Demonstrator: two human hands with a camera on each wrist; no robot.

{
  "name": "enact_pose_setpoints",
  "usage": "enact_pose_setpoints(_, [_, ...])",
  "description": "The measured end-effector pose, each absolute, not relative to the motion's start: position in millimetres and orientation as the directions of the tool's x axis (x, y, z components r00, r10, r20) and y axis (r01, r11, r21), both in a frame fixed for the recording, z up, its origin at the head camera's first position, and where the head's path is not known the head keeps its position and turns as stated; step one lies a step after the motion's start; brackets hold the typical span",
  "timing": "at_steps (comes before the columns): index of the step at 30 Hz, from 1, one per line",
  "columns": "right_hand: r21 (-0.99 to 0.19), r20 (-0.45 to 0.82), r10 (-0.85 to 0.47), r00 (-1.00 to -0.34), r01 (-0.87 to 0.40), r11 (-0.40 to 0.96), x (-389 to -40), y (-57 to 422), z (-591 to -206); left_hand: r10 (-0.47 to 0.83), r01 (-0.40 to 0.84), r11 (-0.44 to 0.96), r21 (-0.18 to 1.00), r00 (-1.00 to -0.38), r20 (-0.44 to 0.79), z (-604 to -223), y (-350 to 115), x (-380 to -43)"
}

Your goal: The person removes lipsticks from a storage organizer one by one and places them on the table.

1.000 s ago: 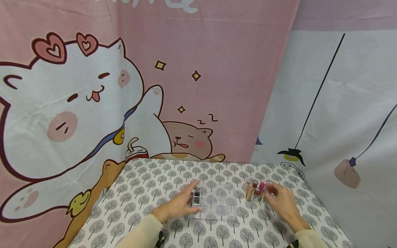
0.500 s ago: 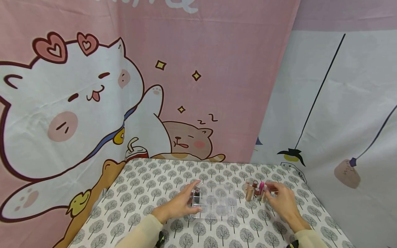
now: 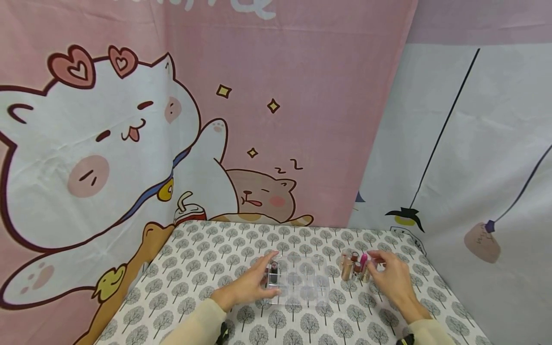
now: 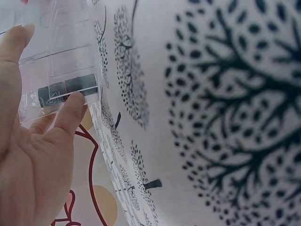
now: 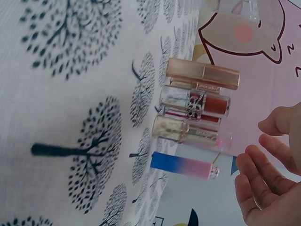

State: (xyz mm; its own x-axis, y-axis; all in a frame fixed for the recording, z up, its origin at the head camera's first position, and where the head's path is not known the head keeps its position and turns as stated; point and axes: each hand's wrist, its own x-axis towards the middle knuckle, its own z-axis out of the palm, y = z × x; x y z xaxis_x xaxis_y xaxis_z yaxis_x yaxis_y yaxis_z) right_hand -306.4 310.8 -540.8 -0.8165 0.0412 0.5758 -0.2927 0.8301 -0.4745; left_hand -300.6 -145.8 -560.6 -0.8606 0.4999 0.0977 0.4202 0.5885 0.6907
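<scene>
A clear compartment box (image 3: 302,282) lies on the table. My left hand (image 3: 247,286) holds its left end, thumb at the near edge and fingers at the far one. A dark lipstick tube (image 4: 68,89) sits in an end compartment, close to a fingertip in the left wrist view. To the right stands a cluster of lip tubes: a gold one (image 5: 203,74), a clear one with a red-brown top (image 5: 216,104), a pale clear one (image 5: 186,129) and a blue-to-pink one (image 5: 181,165). My right hand (image 5: 273,174) is beside them, fingers loosely bent, holding nothing visible.
The table is covered by a white cloth (image 3: 207,297) printed with grey trees. Behind it hangs a pink cartoon backdrop (image 3: 319,143), with a pale panel (image 3: 474,143) to the right.
My right hand has shifted only slightly beside the tubes, its fingers lifting a little. My left hand and the clear box have stayed in place.
</scene>
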Motion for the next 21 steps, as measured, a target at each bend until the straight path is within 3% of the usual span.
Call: enact_pose_setpoints(21, [-0.412, 0.708, -0.023, -0.706, -0.440, 0.798, -303, 280, -524, 0.500, 0.428, 0.591, 0.684, -0.859, 0.106, -562, -146, -302])
